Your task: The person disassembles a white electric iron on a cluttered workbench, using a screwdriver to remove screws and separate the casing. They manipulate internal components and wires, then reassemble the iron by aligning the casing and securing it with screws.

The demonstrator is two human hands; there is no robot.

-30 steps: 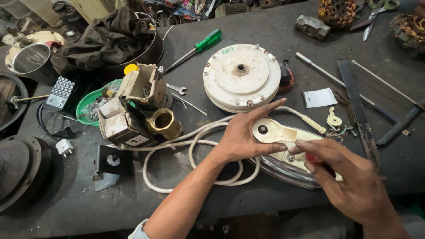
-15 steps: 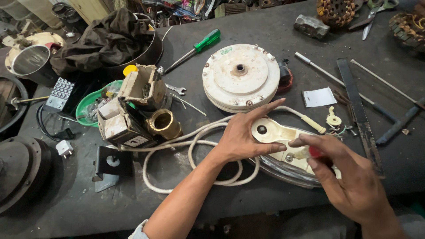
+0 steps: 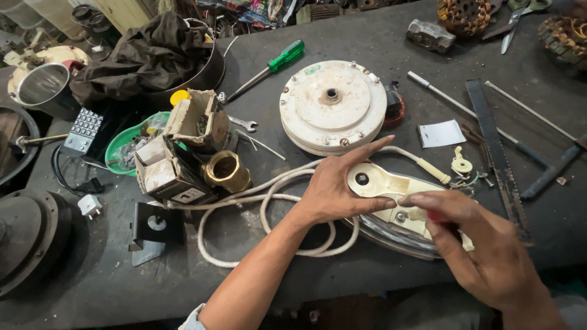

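1. My left hand lies flat on the rear of the cream plastic iron body with its shiny metal soleplate, fingers spread – the index finger stretches toward the round white motor housing, the thumb presses the cream top.
2. My right hand hovers over the front half of that iron body; its fingers are pressed together, pinching a small red-handled tool whose tip I cannot make out.
3. The iron body sits on the dark grey tabletop, near its front edge, just below the motor housing.
4. A white cloth-covered cord loops beside my left wrist and runs under the hand.
5. Left of the cord stand a brass cylinder and worn cardboard boxes.
6. A green-handled screwdriver lies farther back – next to a black cloth heaped in a metal bowl.
7. A long flat metal file rests right of the iron, with a small white paper slip near it.
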